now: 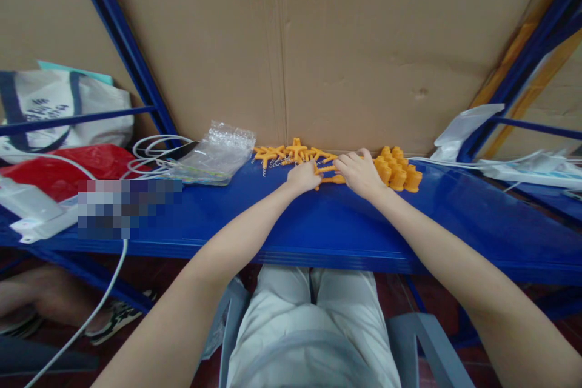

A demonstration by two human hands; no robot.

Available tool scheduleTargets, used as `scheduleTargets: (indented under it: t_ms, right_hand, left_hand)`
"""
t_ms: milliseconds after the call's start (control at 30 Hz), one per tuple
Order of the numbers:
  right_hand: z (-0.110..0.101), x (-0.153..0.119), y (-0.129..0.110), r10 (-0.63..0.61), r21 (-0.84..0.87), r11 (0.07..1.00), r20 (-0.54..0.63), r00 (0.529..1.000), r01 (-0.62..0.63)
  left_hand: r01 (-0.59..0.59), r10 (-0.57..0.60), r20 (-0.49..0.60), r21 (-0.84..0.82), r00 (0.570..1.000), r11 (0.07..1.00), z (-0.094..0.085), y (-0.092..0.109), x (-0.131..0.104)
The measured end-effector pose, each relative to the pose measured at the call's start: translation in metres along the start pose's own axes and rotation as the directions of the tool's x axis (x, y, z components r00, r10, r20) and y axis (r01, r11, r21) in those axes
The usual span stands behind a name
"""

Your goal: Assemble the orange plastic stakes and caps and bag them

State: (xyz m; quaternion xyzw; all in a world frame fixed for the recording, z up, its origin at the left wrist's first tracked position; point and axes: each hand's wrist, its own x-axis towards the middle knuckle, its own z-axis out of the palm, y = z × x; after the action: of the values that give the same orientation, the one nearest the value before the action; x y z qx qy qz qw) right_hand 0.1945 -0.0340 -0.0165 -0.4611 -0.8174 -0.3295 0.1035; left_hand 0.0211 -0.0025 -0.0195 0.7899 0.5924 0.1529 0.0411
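My left hand (304, 177) is closed round one end of an orange plastic piece near the middle of the blue table, its fingertips partly hidden. My right hand (359, 173) has bent fingers on orange rod-like pieces (334, 179) that span the gap between both hands. Just behind the left hand lies a heap of orange branched plastic pieces (295, 149), several with thin silvery coils (276, 163) beside or under them. Close to the right of my right hand stand several orange knobbed, cup-like pieces (398, 170), packed together in rows.
A clear plastic bag (218, 154) and white cables (157, 157) lie left of the heap. Farther left are a red bag (86, 163), a white power strip (40, 212) and a canvas bag (100, 109). Cardboard (364, 54) backs the blue table (318, 236). Another person's leg (40, 294) shows lower left.
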Motion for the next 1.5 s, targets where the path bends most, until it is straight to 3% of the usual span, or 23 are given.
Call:
scheduleTargets:
  t_ms: [233,467,600,800,1000,1167,1333,1500]
  right_hand:
    - [0.007,-0.005,0.018,0.151,0.071,0.986,-0.028,0.988,-0.149]
    - [0.019,-0.013,0.053,0.358,0.38,0.838,0.16,0.92,-0.392]
    - [0.021,-0.021,0.072,0.296,0.443,0.788,0.336,0.894,-0.427]
    - [0.022,-0.024,0.078,0.209,0.372,0.841,0.446,0.87,-0.393]
    - [0.02,-0.023,0.074,0.181,0.367,0.853,0.459,0.87,-0.371]
    - [0.022,-0.024,0.075,0.173,0.395,0.852,0.408,0.896,-0.344]
    - [0.02,-0.023,0.077,0.243,0.375,0.848,0.353,0.904,-0.374]
    - [0.012,-0.019,0.071,0.257,0.394,0.844,0.3,0.919,-0.365]
  left_hand:
    - [0.022,-0.021,0.037,-0.008,0.999,1.0,-0.002,-0.01,0.0]
    - [0.064,-0.064,0.054,0.012,0.996,0.998,-0.001,-0.012,0.002]
    - [0.049,-0.049,0.045,0.02,0.998,0.999,0.002,-0.013,0.003]
    - [0.054,-0.054,0.033,-0.003,0.998,0.999,0.004,-0.014,0.004]
    - [0.043,-0.043,0.017,-0.013,0.999,0.999,0.003,-0.013,0.002]
    - [-0.006,0.008,-0.141,0.014,0.99,1.0,-0.015,-0.018,-0.001]
    - [-0.136,0.175,-0.333,0.137,0.927,0.981,-0.04,-0.035,0.008]
    - [-0.204,0.321,-0.335,0.342,0.886,0.917,-0.05,-0.05,0.035]
